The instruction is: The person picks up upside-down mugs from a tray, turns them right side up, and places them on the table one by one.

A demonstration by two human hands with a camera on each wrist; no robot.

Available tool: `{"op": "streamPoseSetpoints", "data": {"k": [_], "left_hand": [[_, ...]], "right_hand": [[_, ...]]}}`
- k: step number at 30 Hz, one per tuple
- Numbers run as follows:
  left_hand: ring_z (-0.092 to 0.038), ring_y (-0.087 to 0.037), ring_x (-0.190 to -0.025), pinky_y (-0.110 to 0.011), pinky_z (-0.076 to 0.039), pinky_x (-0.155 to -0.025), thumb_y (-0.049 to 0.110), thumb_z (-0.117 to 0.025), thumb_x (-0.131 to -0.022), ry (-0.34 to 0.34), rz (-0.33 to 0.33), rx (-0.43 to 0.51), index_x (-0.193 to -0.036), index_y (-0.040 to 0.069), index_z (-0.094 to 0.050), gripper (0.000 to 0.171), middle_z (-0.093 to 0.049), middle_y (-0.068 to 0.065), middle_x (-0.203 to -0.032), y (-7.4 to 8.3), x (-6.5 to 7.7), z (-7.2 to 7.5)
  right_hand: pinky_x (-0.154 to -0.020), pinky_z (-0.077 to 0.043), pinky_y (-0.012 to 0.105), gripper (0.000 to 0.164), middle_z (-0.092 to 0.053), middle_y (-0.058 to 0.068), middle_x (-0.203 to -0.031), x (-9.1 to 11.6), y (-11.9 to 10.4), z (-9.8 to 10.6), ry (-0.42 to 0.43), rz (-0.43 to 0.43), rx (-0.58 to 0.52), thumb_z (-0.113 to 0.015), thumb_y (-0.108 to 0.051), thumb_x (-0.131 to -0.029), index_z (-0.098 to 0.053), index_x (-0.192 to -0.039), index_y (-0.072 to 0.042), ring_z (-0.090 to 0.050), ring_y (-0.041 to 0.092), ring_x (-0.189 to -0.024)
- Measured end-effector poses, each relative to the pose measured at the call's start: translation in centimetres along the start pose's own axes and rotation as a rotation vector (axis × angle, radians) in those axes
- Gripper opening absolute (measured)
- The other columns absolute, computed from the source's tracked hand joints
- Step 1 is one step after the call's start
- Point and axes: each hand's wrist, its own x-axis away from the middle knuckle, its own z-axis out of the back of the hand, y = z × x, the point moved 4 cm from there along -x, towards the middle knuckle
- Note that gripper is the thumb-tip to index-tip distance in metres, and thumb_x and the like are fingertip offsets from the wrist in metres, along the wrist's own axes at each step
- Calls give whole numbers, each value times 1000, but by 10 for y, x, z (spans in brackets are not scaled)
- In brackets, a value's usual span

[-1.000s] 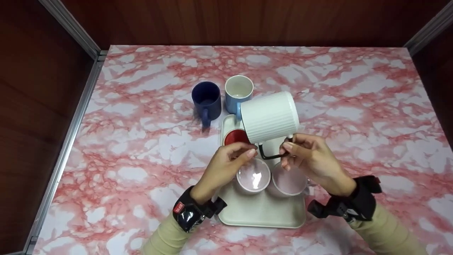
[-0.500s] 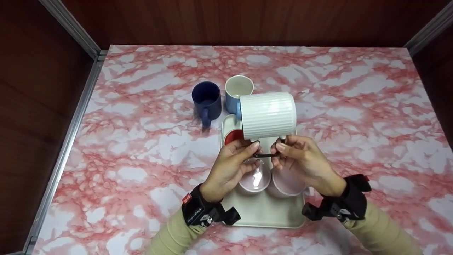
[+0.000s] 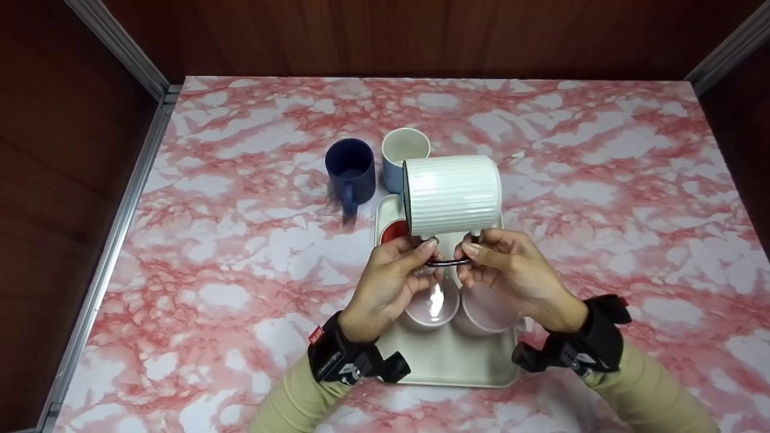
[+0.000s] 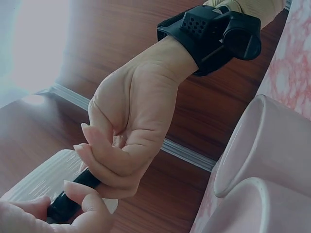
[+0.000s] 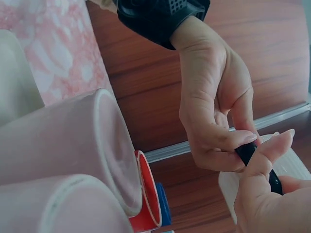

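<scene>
A white ribbed mug [image 3: 454, 195] is held up on its side over the tray, its mouth toward the left and its base toward the right. My left hand [image 3: 391, 282] pinches its dark handle [image 3: 448, 263] near the mouth end. Near the base end, my right hand [image 3: 514, 270] pinches the same handle. In the left wrist view, the thumb and fingers of both hands meet closely along the black handle [image 4: 63, 206]. Beneath the hands, two pink mugs [image 3: 432, 304] stand side by side on the cream tray [image 3: 448, 364], partly covered by the hands.
A red mug [image 3: 394, 231] sits on the tray's far left part, mostly hidden behind the white mug. Beyond the tray stand a dark blue mug [image 3: 351, 174] and a light blue mug [image 3: 392, 174] on the marbled table [image 3: 240, 240]. Wooden panels [image 3: 415, 39] enclose the table.
My left hand has come in from beside the handle and now pinches it. The white mug has levelled out and shifted slightly left; my right hand has kept its hold.
</scene>
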Motion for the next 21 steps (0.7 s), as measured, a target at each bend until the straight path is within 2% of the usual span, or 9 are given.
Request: {"op": "streamPoseSetpoints", "data": {"k": [9, 18, 21], "left_hand": [[-56, -16, -72, -25, -50, -64, -7, -46, -91, -17, -10, -29, -84, -1, -55, 13, -56, -10, -79, 4, 2, 2], [-58, -16, -70, -25, -51, -65, -10, -47, -89, -43, -62, -98, -82, -1, -57, 15, -58, -11, -75, 17, 2, -4], [-58, -15, -69, -24, -51, -64, -9, -48, -89, -28, -78, -125, -81, -2, -57, 14, -58, -10, -73, 20, -1, -5]], "right_hand": [[-64, -53, 27, 15, -64, 16, -97, -3, -2, 0, -5, -23, 83, -54, 1, -89, -58, -102, 6, -63, 17, -70], [-69, -53, 35, 20, -61, 17, -98, -3, -6, 3, -125, 22, 148, -49, 2, -91, -53, -108, 12, -63, 22, -75], [-70, -52, 36, 19, -61, 16, -98, -1, -9, 9, -127, 31, 167, -48, 3, -91, -56, -107, 9, -63, 23, -78]]}}
